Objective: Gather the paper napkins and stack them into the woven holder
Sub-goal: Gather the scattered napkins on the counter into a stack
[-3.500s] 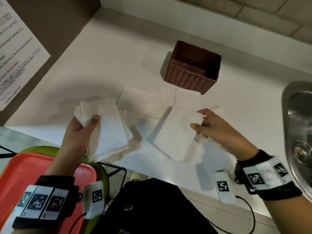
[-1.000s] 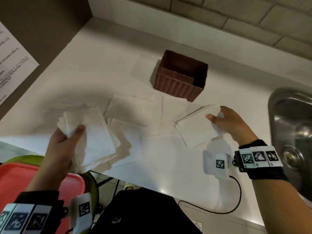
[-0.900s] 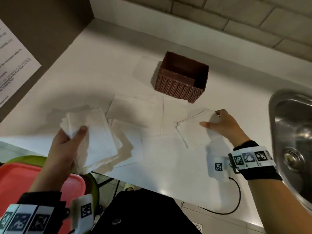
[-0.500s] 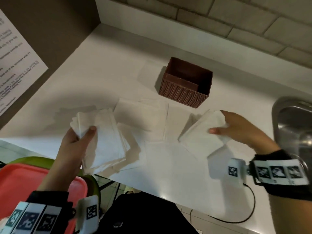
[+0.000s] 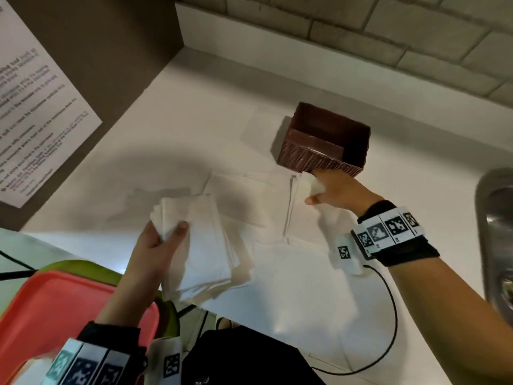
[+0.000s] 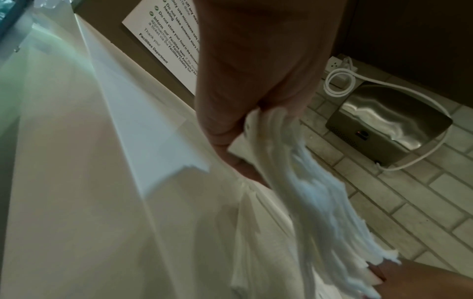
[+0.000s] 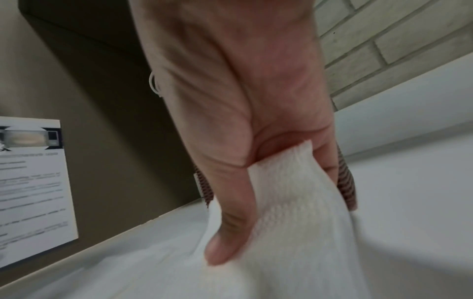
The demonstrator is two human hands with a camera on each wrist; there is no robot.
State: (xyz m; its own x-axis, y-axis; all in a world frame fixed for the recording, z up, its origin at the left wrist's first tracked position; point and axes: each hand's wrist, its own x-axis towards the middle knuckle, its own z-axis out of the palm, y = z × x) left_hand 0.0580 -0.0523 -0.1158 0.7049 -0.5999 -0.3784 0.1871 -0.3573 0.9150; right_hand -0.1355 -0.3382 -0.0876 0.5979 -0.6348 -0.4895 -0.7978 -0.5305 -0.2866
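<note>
Napkins of soft white paper, square and faintly embossed, lie in two held bundles and several loose sheets on the white tabletop (image 5: 194,129). The left hand (image 5: 155,251) pinches a thick, fanned stack (image 5: 200,245) at its corner, thumb on top, near the tabletop's front edge. The right hand (image 5: 333,190) pinches a thinner bundle (image 5: 301,190) between thumb and fingers (image 7: 330,159), just in front of the woven holder (image 5: 319,158). That holder is a brown, ribbed, box-shaped basket standing upright; a flat brown panel leans inside it, no napkins within. More flat napkins (image 5: 244,198) lie between the hands. A steel sink (image 5: 494,234) sits at the right, a red tray (image 5: 55,315) below left, and a printed notice (image 5: 33,120) hangs on the brown wall.
</note>
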